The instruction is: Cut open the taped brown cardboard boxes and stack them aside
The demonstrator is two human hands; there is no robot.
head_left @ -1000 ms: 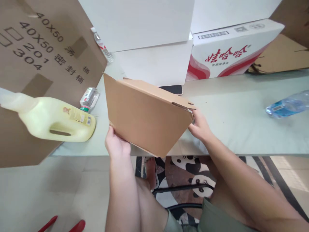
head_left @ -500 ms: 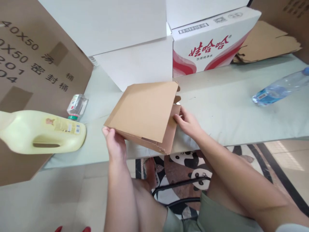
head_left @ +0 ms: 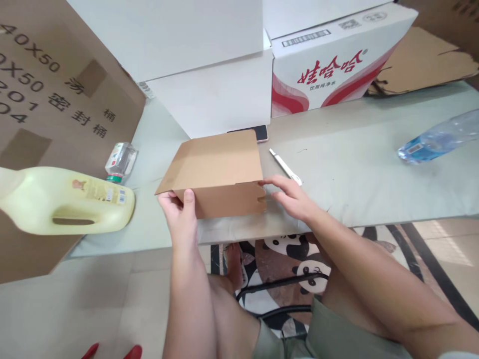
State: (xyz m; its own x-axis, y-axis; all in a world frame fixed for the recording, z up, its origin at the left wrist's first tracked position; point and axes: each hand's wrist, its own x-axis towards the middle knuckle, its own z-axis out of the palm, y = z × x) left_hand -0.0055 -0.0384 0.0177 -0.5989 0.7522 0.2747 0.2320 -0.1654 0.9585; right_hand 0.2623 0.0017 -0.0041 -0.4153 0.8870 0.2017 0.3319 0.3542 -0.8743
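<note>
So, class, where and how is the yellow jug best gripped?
Probably grip the jug by its handle, from the near edge of the table: the handle faces that side, with an opening behind it. The left hand, nearer, holds the small cardboard box.

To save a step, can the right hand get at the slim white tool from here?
Probably yes: the slim white tool lies just beyond the right hand, with nothing visible between them.

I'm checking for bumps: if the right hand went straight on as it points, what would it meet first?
The right hand would likely meet the small brown box first, at its right end; they look very close, but whether they touch is unclear.
</note>
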